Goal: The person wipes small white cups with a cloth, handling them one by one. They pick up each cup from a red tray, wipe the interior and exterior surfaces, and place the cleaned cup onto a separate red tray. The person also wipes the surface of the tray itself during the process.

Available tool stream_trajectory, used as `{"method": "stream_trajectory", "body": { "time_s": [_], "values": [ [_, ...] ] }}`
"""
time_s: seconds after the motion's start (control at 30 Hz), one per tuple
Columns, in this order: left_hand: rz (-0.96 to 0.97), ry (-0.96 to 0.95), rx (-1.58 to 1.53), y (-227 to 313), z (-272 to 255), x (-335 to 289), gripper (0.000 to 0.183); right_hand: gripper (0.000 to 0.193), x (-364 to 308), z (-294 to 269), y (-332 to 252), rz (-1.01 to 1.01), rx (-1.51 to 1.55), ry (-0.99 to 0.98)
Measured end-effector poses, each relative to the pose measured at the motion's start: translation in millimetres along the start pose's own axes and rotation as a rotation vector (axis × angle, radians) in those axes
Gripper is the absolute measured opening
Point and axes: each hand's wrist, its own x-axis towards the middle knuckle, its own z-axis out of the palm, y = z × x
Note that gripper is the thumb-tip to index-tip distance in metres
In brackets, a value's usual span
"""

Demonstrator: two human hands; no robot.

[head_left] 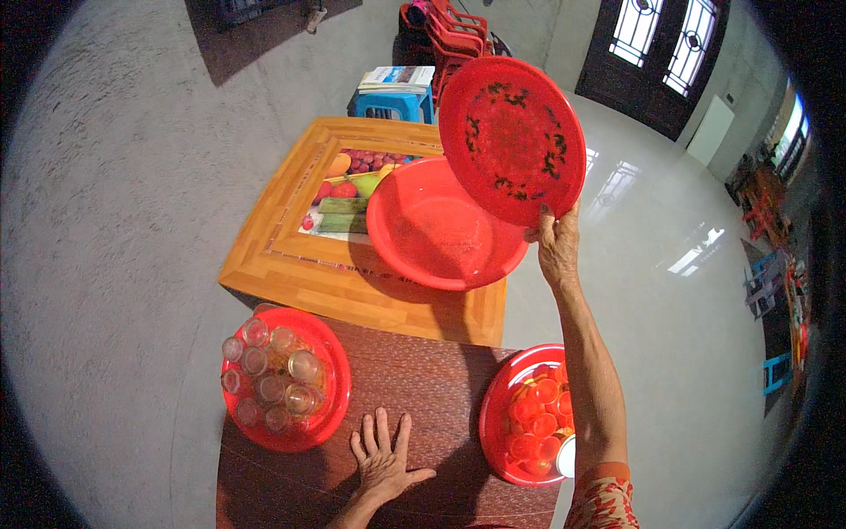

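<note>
My right hand (557, 240) grips the lower rim of a round red tray (513, 141) with a dark leaf pattern. The tray is tilted up above a large red basin (441, 238), which stands on the wooden table and holds what looks like a little water. Flat on the dark brown table lies my left hand (384, 458), fingers spread, holding nothing. To its left is a red tray (339, 397) with several upturned clear glasses (271, 388). On the right, partly behind my forearm, a red basin (495, 445) contains several small red cups (539, 419) and a white one (566, 457).
The dark brown table (423, 361) adjoins a lighter wooden table (282, 220) with a fruit picture on top. Beyond stand a blue stool (397, 108) bearing papers and stacked red chairs (454, 40). A dark double door (648, 53) is at the far right.
</note>
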Motion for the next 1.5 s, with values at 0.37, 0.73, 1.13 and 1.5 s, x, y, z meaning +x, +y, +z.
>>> {"method": "stream_trajectory", "body": {
  "time_s": [0.37, 0.73, 1.13, 1.5],
  "values": [
    [-0.006, -0.003, 0.01, 3, -4, -1, 0.112, 0.049, -11, 2, -14, -0.031, -0.099, -0.047],
    [-0.022, 0.004, 0.013, 0, 3, -1, 0.114, 0.045, -52, 20, 1, 0.193, -0.107, 0.082],
    [-0.067, 0.209, -0.049, 9, -3, -18, 0.112, 0.025, -96, -20, -34, 0.616, 0.286, 0.046],
    [-0.076, 0.716, -0.602, -1, -41, -95, 0.043, 0.025, -136, -42, -105, 0.727, 0.516, -0.464]
  ]
}}
